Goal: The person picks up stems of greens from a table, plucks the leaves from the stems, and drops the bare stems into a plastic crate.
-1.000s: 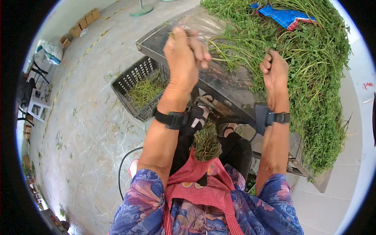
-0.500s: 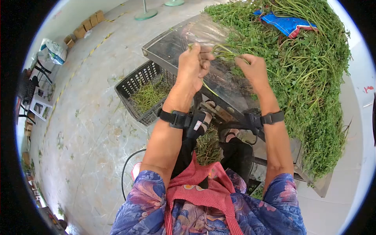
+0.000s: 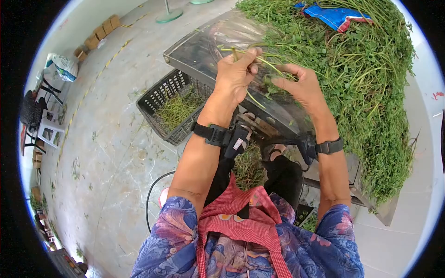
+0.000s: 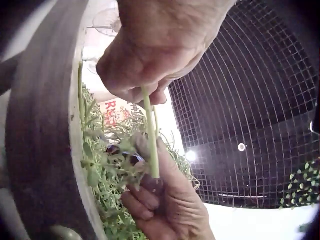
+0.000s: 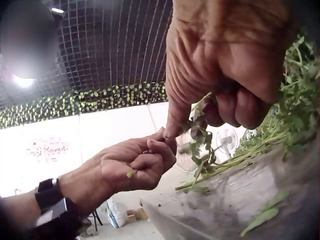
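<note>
R hand [image 3: 300, 88] lower now, fingers pinching sprig [image 5: 202, 145]; L hand [image 3: 233, 76] fingers grip stems [image 4: 151, 137] nr table edge [image 3: 185, 67], small gap btwn.

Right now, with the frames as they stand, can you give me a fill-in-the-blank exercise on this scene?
The person's left hand pinches thin green ____.
The perforated black plastic crate stands on the ____.
The checked cloth apron is coloured ____.

Missing words: stems; floor; red.
</note>
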A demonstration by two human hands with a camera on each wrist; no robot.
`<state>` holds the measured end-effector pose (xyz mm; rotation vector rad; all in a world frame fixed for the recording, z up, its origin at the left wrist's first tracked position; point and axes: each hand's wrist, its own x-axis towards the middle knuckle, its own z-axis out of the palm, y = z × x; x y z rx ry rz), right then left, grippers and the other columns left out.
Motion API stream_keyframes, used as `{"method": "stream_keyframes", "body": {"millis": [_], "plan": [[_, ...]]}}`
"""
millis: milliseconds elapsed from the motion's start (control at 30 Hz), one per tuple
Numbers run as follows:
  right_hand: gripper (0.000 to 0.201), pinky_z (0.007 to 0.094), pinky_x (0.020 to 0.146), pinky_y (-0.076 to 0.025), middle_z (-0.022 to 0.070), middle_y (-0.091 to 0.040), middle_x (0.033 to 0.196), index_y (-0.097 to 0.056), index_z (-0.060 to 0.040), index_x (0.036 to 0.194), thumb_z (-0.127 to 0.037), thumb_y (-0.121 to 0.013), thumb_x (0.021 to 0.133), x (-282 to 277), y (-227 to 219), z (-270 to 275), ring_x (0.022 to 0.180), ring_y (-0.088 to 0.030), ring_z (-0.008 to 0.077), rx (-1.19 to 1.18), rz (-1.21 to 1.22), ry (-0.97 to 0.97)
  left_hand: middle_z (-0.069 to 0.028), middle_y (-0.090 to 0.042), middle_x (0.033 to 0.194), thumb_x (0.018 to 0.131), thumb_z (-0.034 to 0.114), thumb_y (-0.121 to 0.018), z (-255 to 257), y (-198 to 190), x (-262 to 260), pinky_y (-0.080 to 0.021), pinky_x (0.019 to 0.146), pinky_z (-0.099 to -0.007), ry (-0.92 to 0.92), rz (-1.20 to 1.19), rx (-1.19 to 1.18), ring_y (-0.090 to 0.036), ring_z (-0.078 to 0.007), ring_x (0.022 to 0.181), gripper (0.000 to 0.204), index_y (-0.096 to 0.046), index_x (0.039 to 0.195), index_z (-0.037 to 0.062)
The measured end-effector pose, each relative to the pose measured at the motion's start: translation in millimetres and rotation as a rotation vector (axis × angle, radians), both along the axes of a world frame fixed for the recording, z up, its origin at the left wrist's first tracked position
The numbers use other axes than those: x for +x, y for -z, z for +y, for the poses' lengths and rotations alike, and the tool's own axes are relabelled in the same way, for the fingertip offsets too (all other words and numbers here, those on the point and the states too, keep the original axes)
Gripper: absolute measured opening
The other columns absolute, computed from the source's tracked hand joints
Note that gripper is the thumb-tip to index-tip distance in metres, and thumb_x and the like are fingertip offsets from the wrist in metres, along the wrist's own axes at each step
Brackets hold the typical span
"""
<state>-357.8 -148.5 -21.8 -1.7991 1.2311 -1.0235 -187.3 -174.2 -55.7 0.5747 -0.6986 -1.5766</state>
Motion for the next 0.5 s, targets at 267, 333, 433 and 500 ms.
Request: {"method": "stream_keyframes", "body": {"millis": [267,333,433,500], "plan": [[0.041,0.0222,0.071,-0.044,0.0022,-0.063,0.090,-0.063,0.0030,0.105,-0.020,-0.075,0.074,4.0,12.9,-0.8,0.077,-0.054,0.0069,-0.090,-0.215,0.048,-0.0043,-0.058,0.081,0.088,0.019,-0.060,1.4,-0.3,-3.4,-0.028,0.034,-0.0145,0.079,0.240,0.112,-0.047,-0.0051,0.059,0.024,-0.059,0.099,-0.0027],[0.039,0.0210,0.069,-0.043,0.0015,-0.063,0.088,-0.064,0.0030,0.104,-0.021,-0.075,0.075,2.9,9.4,1.4,0.076,-0.053,0.0061,-0.045,-0.201,0.077,-0.0048,-0.059,0.081,0.088,0.019,-0.060,1.3,-0.6,-3.2,-0.028,0.034,-0.0150,0.065,0.253,0.090,-0.048,-0.0058,0.059,0.023,-0.059,0.098,-0.0019],[0.035,0.0205,0.063,-0.041,-0.0008,-0.062,0.083,-0.065,0.0037,0.100,-0.024,-0.071,0.079,1.4,-2.3,8.7,0.072,-0.051,0.0055,0.094,-0.247,0.142,-0.0057,-0.060,0.080,0.088,0.018,-0.060,0.6,-3.0,-2.3,-0.029,0.035,-0.0155,-0.026,0.160,0.088,-0.049,-0.0065,0.059,0.022,-0.060,0.096,-0.0018],[0.034,0.0200,0.059,-0.039,-0.0041,-0.059,0.078,-0.064,0.0040,0.098,-0.027,-0.067,0.084,-1.8,-5.2,5.1,0.067,-0.048,0.0044,0.050,-0.184,0.119,-0.0066,-0.061,0.081,0.088,0.018,-0.060,0.7,-2.8,-1.6,-0.029,0.035,-0.0157,-0.043,0.121,0.046,-0.050,-0.0068,0.058,0.021,-0.060,0.096,-0.0018]]}}
